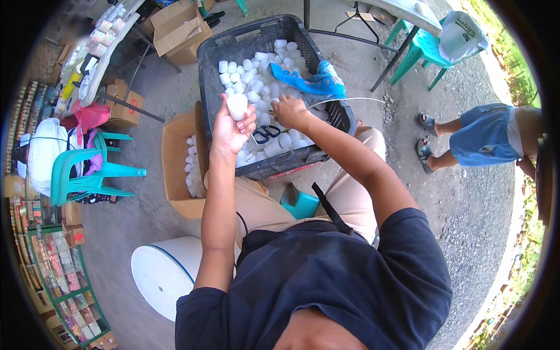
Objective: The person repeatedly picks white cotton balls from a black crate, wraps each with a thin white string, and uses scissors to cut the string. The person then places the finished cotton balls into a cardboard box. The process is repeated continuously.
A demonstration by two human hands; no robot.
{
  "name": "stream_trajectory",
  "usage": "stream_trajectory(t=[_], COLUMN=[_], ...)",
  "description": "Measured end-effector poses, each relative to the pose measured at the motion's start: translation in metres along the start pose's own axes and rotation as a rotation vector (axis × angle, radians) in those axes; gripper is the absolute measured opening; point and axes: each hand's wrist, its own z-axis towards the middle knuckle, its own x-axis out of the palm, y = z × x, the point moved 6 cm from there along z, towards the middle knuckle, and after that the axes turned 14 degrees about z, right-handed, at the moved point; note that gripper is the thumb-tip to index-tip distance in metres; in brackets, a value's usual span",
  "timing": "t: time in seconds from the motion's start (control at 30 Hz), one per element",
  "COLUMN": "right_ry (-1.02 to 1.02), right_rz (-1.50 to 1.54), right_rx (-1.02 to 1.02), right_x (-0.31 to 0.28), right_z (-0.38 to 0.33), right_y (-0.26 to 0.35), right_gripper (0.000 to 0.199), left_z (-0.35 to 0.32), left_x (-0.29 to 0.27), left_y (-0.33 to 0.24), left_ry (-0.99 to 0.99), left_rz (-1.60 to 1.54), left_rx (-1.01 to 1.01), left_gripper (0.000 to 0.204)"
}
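My left hand is closed round a short white candle, held upright above the near left part of a black plastic crate. A thin pale strand hangs below its fingers. Over the middle of the crate, my right hand has its fingers bent together; what they pinch, if anything, is too small to make out. Many loose white candles fill the crate. Dark-handled scissors lie on them between my hands. A blue printed plastic wrapper lies beyond my right hand, and a thin white strand sticks out over the crate's right rim.
A cardboard box with more candles stands left of the crate. A white round tub is near my left elbow. Green plastic chairs and tables stand around. Another person in blue shorts is at right.
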Motion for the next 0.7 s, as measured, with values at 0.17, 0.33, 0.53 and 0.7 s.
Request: stream_trajectory(t=[0.17,0.33,0.53,0.7], right_ry=[0.017,-0.146,-0.044,-0.268], right_rz=[-0.010,0.846,1.532,1.252], right_rx=[-0.028,-0.056,-0.236,-0.384], right_x=[0.007,-0.043,-0.088,-0.109], right_z=[0.008,-0.007,-0.086,-0.121], right_y=[-0.007,-0.015,0.058,0.093], right_gripper=[0.038,0.039,0.049,0.048], left_z=[-0.024,-0.042,-0.045,-0.043], left_x=[0.013,-0.012,0.003,0.026], left_y=[-0.012,-0.021,-0.020,-0.021], left_ry=[0.082,-0.044,-0.103,-0.252], left_rz=[-0.066,0.017,0.060,0.173], left_rx=[0.062,0.202,0.319,0.435], left_gripper=[0.042,0.043,0.042,0.038])
